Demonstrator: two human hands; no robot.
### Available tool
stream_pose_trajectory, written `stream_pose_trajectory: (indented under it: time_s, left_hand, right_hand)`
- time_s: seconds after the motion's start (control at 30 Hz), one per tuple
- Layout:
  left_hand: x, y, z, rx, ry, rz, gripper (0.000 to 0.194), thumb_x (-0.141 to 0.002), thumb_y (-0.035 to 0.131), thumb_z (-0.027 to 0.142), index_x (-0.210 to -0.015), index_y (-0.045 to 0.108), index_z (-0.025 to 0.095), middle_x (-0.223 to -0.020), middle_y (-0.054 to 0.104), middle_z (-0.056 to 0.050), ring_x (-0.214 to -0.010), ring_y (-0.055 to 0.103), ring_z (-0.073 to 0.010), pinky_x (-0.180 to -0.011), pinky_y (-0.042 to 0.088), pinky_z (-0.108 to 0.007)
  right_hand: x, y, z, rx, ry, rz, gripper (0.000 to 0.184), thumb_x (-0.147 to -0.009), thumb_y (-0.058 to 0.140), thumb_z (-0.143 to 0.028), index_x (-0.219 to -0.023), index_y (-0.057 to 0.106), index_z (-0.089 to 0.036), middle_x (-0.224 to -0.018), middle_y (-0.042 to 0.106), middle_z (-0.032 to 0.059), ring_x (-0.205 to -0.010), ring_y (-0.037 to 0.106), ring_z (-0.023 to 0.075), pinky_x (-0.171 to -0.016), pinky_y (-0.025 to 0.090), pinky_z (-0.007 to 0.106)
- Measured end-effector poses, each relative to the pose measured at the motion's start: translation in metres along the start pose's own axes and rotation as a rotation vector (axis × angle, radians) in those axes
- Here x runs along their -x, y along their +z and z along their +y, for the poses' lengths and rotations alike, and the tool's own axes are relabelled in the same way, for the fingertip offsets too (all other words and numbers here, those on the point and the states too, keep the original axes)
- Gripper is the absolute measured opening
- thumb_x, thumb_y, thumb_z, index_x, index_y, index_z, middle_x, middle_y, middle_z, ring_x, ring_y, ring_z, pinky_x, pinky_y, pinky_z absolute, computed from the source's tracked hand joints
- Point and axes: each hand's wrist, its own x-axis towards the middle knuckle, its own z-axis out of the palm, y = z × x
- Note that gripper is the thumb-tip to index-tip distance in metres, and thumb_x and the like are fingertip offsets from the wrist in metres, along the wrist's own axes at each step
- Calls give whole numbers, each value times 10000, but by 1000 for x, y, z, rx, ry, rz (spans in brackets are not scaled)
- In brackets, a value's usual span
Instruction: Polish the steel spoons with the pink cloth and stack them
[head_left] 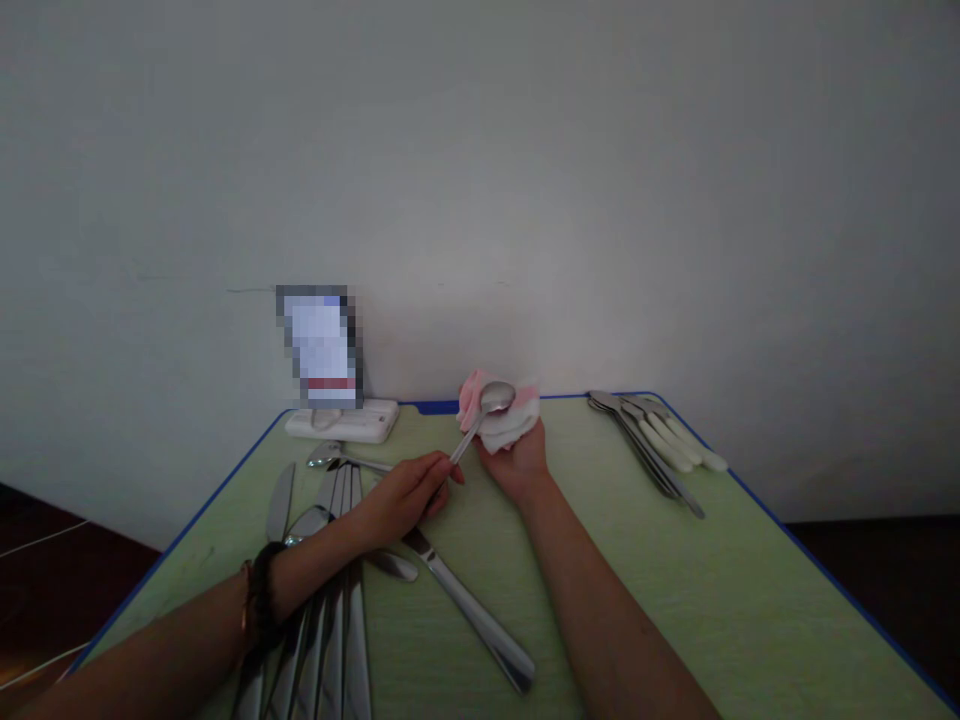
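Note:
My left hand point(405, 492) pinches the handle of a steel spoon point(487, 408), whose bowl rests against a pink and white cloth point(504, 420). That cloth is bunched in my right hand point(516, 462), held palm up just above the green table point(750, 590). A dark band circles my left wrist. Under my left forearm lie several steel knives and spoons point(337, 600) side by side, and one knife point(472, 610) lies slanted between my arms.
A second group of cutlery point(660, 445), some with white handles, lies at the table's far right. A white stand point(343, 422) holding a blurred screen sits at the far left edge against the pale wall. The table has a blue rim.

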Motion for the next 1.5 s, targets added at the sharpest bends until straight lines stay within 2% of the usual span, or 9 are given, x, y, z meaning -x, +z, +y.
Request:
stream_pose_trajectory:
  time_s: [0.17, 0.27, 0.37, 0.6, 0.83, 1.1, 1.37, 1.5]
  left_hand:
    - [-1, 0, -1, 15, -44, 32, 439, -909, 282, 526, -872, 533, 168, -497, 363, 85, -458, 327, -100, -461, 287, -211]
    - [0, 0, 1, -4, -74, 45, 407, -882, 328, 545, -786, 486, 183, -532, 351, 81, -468, 313, -95, -438, 262, -203]
    - [1, -1, 3, -113, -37, 54, 387, -860, 368, 532, -692, 435, 190, -566, 360, 69, -513, 338, -99, -469, 285, -210]
    - [3, -1, 6, -225, -49, -1, 391, -856, 360, 500, -605, 349, 201, -521, 291, 76, -477, 279, -86, -450, 232, -215]
    - [3, -1, 5, -176, -101, 6, 435, -833, 358, 530, -546, 342, 204, -471, 302, 75, -438, 280, -81, -427, 223, -218]
    - [5, -1, 8, -82, -121, -21, 525, -825, 322, 601, -485, 372, 205, -424, 328, 60, -413, 298, -86, -430, 255, -231]
    - [4, -1, 4, -90, -98, -34, 530, -849, 315, 582, -487, 383, 200, -420, 333, 59, -416, 317, -91, -442, 266, -234]
    - [4, 0, 3, -105, -124, -19, 501, -824, 327, 588, -500, 360, 207, -424, 319, 65, -411, 285, -86, -421, 231, -231]
  right_hand:
    - [2, 2, -4, -166, 81, -108, 463, -871, 382, -574, -802, 632, -190, -664, 621, -4, -546, 526, 109, -524, 455, 227]
    - [1, 3, -4, -177, 90, -119, 446, -852, 440, -581, -876, 644, -185, -651, 619, -13, -543, 537, 100, -513, 446, 206]
    - [0, 2, -1, -195, 112, -121, 453, -872, 419, -568, -932, 642, -179, -612, 604, -22, -508, 519, 92, -502, 439, 199]
    - [-4, -1, 6, -113, 83, -172, 401, -845, 489, -557, -865, 621, -178, -588, 588, -32, -478, 496, 96, -510, 451, 217]
    - [1, 1, 5, -89, 132, -128, 350, -783, 595, -532, -872, 596, -194, -614, 611, -31, -502, 537, 102, -528, 483, 222]
    - [-3, -2, 12, 27, 105, -67, 416, -713, 638, -559, -895, 562, -193, -576, 586, -58, -465, 512, 87, -492, 454, 219]
    - [1, 8, 28, -16, 35, 22, 403, -693, 631, -577, -838, 496, -226, -472, 466, -110, -402, 431, 67, -460, 395, 204]
    - [4, 10, 35, 67, -19, 43, 432, -686, 604, -628, -761, 497, -216, -420, 403, -112, -370, 389, 67, -418, 350, 205]
